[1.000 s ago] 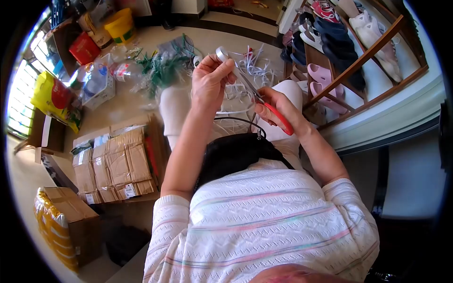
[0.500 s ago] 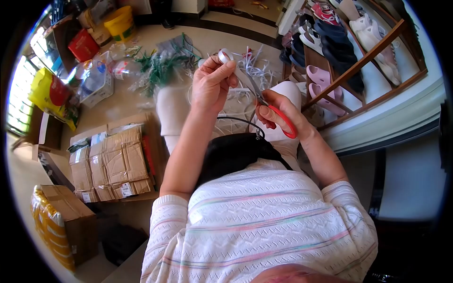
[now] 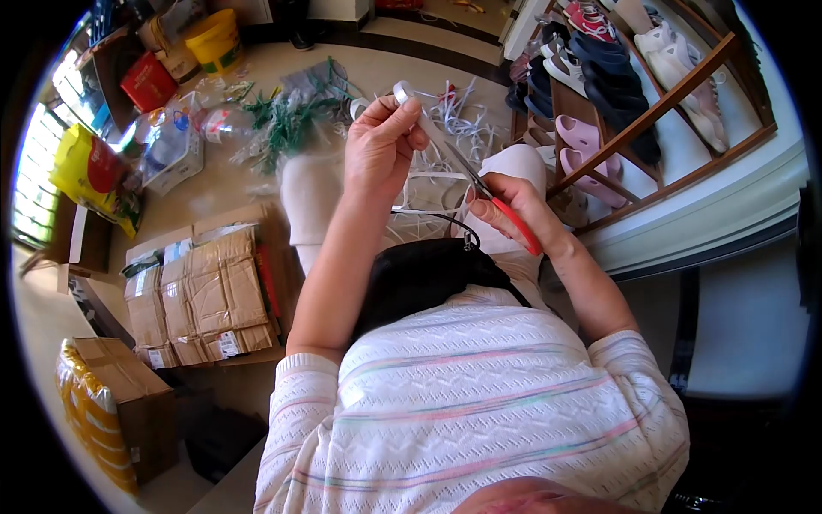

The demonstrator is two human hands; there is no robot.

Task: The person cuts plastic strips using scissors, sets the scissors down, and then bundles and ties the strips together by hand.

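On the tan floor [image 3: 244, 190], lit from a barred window [image 3: 36, 176] at far L, lots of clutter is spread. At the L edge, a yellow-and-red bag [image 3: 90, 176] is propped, w/ a yellow-wrapped pack [image 3: 86, 415] nr the bottom; next, brown cardboard [image 3: 210, 295] is stacked flat, & a white basket [image 3: 175, 171] is loaded w/ clear plastic. Behind these, a red box [image 3: 149, 83] & yellow bucket [image 3: 212, 41] are set. Green netting [image 3: 295, 120] is strewn mid-floor; then loose white ribbon [image 3: 469, 120] is heaped past the knees. At far R, a wooden shoe rack [image 3: 685, 92] is filled w/ footwear, incl. pink clogs [image 3: 591, 163].

By the L hand [image 3: 377, 150], a white roll [image 3: 402, 91] is pinched, thumb & index closed on its edge. Red-handled scissors [image 3: 517, 224] are gripped by the R hand [image 3: 514, 199], fingers curled round the handles; blade gap can't be told.

The roll is held at the L fingertips, well apart from the R hand; the scissors are pointed up-L from the R fingers, btwn both hands.
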